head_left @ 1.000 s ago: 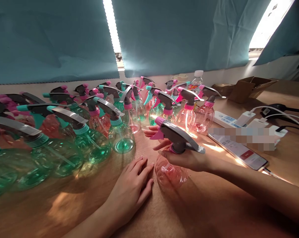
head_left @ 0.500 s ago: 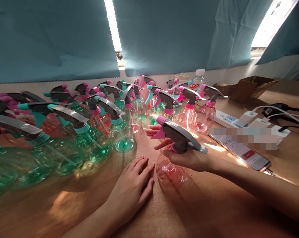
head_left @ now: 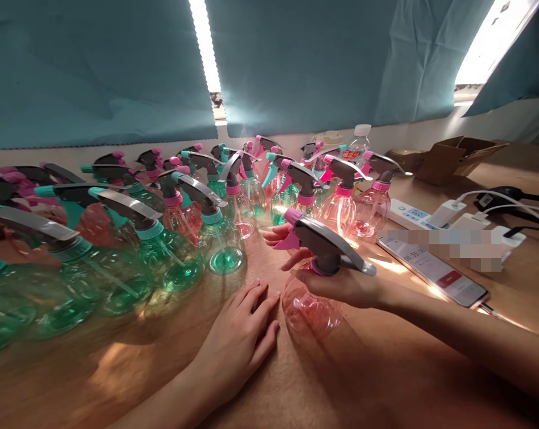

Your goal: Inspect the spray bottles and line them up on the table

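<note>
My right hand is wrapped round the neck of a pink spray bottle, just under its grey and pink trigger head. The bottle stands upright on the wooden table, its nozzle pointing away to the left. Beside it, my left hand lies flat on the tabletop, fingers stretched out, holding nothing. The left fingertips are close to the pink bottle's base. A green spray bottle stands just beyond the left hand, with another green spray bottle to its left.
Several more green and pink spray bottles crowd the left and back. At right lie a phone and a power strip with chargers and cables. Behind them are an open cardboard box and a clear plastic bottle. Blue cloth hangs at the back.
The view has shifted very slightly. Both hands and the pink spray bottle hold the same places on the table.
</note>
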Motion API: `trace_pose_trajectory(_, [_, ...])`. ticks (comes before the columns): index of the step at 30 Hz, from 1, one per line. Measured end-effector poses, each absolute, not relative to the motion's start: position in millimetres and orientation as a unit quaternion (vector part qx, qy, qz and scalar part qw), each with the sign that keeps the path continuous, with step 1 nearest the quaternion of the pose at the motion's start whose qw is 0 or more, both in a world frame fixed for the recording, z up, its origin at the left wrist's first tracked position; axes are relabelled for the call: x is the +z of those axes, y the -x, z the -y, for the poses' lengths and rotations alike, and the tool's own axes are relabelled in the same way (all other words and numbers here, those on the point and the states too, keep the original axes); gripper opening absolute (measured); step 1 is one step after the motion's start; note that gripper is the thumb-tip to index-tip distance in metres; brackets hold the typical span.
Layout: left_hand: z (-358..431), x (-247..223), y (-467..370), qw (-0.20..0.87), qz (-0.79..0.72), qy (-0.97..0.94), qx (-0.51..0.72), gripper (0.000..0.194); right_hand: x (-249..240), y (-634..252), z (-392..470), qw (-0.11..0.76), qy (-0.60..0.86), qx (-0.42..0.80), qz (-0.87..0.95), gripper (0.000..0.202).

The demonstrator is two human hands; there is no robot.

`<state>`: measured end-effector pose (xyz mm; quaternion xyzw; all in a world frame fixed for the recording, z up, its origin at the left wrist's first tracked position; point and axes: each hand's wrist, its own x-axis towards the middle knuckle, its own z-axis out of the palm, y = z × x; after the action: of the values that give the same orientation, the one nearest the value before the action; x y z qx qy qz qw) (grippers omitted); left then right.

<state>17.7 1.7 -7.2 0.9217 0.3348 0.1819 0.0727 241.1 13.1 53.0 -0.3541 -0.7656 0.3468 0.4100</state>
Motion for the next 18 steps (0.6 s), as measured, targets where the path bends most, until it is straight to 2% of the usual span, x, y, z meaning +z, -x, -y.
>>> trace_pose_trajectory(6, [-2,-8,-18,0.071,-0.333,-0.921,0.186,0.032,55,-242,-13,0.417,0.378,0.308,0.767,0.058])
trace_pose_trajectory(12, [-2,-9,-17,0.066,-0.333,-0.92,0.196,0.031,70,-240,-5,0.391,0.405,0.3,0.77,0.024])
trace_pose_trajectory(18, [-2,-8,-17,0.069,-0.333,-0.922,0.188,0.032,71,-244,-5,0.377,0.394,0.291,0.786,0.022])
